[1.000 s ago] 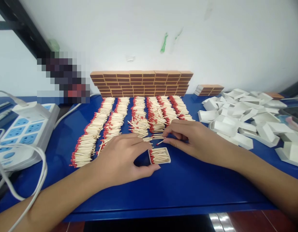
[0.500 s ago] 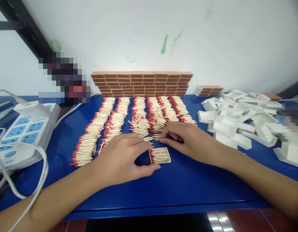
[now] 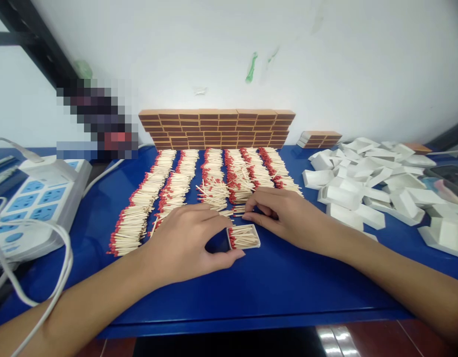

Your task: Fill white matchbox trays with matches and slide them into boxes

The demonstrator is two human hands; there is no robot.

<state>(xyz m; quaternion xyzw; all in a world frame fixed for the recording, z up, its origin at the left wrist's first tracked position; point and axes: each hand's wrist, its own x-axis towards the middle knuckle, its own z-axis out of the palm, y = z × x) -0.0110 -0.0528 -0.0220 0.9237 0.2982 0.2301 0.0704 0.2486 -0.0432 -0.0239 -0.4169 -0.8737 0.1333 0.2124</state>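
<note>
A small white matchbox tray (image 3: 258, 239) lies on the blue table, with red-headed matches (image 3: 246, 237) inside. My left hand (image 3: 192, 240) curves around its left end, index finger at the far edge and thumb along the near edge. Just beyond the tray, my right hand (image 3: 284, 215) has thumb and fingertips pinched on the end of a few loose matches (image 3: 238, 212). Its fingers partly cover them. Several long rows of matches (image 3: 162, 173) stretch away behind both hands, heads mostly to the left.
A stack of brown matchboxes (image 3: 217, 130) stands against the wall, with a smaller stack (image 3: 320, 139) to its right. White empty trays (image 3: 363, 183) are heaped on the right. On the left sits a power strip (image 3: 43, 203); its white cable (image 3: 67, 263) loops over my left forearm.
Little differs. The tray and my left hand have shifted very slightly left, and my right hand stays at the loose matches.
</note>
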